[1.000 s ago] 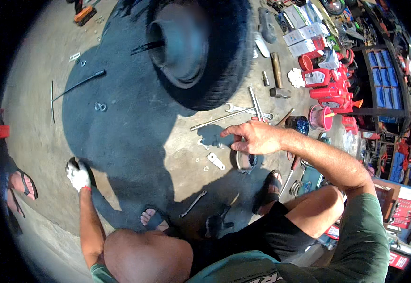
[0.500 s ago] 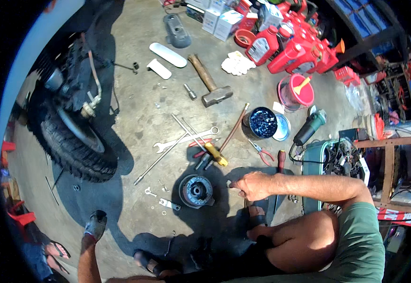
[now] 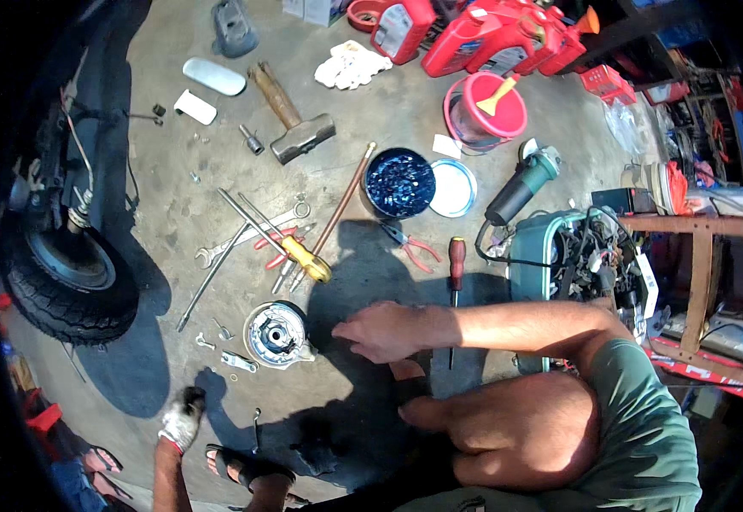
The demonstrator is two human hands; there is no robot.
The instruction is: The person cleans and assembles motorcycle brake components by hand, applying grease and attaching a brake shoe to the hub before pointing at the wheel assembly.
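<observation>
My right hand (image 3: 384, 331), bare, hovers to the right of a round metal brake plate (image 3: 296, 352) on the floor, apart from it. Its fingers are bent and drawn together; whatever may be between them is too small to make out. At the lower left is my left hand (image 3: 182, 418), in a whitish glove with dark fingertips. How far its fingers are closed is unclear. Small metal parts and a short metal lever (image 3: 240, 362) lie left of the plate. Beyond it, a yellow-handled screwdriver (image 3: 306, 259) lies across pliers and a combination wrench (image 3: 212, 253).
A tub of dark blue grease (image 3: 399, 182), sledgehammer (image 3: 303, 138), angle grinder (image 3: 521, 186) and red-handled screwdriver (image 3: 457, 256) lie farther off. A pink bucket (image 3: 465, 128) stands beyond. A green bin of wiring (image 3: 532, 256) is at right, a motorcycle wheel (image 3: 68, 294) at left.
The view has shifted, so the floor items appear farther left and larger. My right hand has moved left with them, still beside the brake plate. My left hand has come nearer the small parts.
</observation>
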